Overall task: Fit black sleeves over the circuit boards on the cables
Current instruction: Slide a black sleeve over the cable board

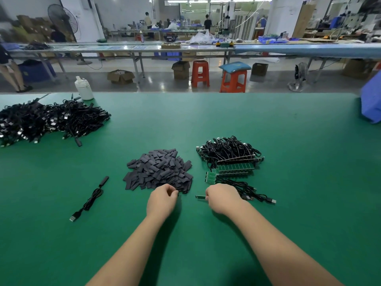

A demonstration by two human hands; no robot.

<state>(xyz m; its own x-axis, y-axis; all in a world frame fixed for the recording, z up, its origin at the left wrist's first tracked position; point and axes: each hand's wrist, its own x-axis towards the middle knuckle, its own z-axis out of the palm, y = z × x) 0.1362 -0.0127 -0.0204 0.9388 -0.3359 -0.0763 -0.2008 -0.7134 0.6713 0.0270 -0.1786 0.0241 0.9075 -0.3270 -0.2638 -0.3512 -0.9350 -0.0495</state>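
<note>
A heap of flat black sleeves (158,169) lies in the middle of the green table (288,141). My left hand (161,200) is at the heap's near edge, fingers pinched on a black sleeve. My right hand (222,200) holds a cable by its small green circuit board (201,197), which sticks out to the left; the cable (257,195) trails right. Behind it sits a bundle of cables with bare green boards (231,162). One sleeved cable (90,199) lies alone at the left.
A large pile of black cables (45,120) fills the far left of the table, with a white bottle (84,88) behind it. A blue bin (371,102) stands at the right edge. Stools, benches and people are beyond the table.
</note>
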